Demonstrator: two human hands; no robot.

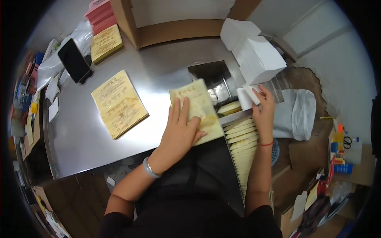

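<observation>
My left hand point(179, 131) lies flat, fingers stretched out, on a yellow printed paper packet point(210, 121) at the table's front edge. To its right, my right hand point(263, 105) pinches a small white piece point(252, 95), perhaps folded paper, between thumb and fingers. That hand is just in front of a tall stack of white paper pieces point(258, 59). Below it, a long row of plump yellow packets point(243, 139) stands in a narrow tray beside my right forearm. Another yellow packet point(230, 107) lies in a metal compartment left of the white piece.
A flat stack of yellow printed packets point(119, 104) rests on the metal table point(154, 79). Behind it stand a phone point(74, 61), more yellow packets point(107, 43) and pink stacks point(100, 16). A cardboard box point(178, 31) is at the back; a white bag point(295, 115) lies at right.
</observation>
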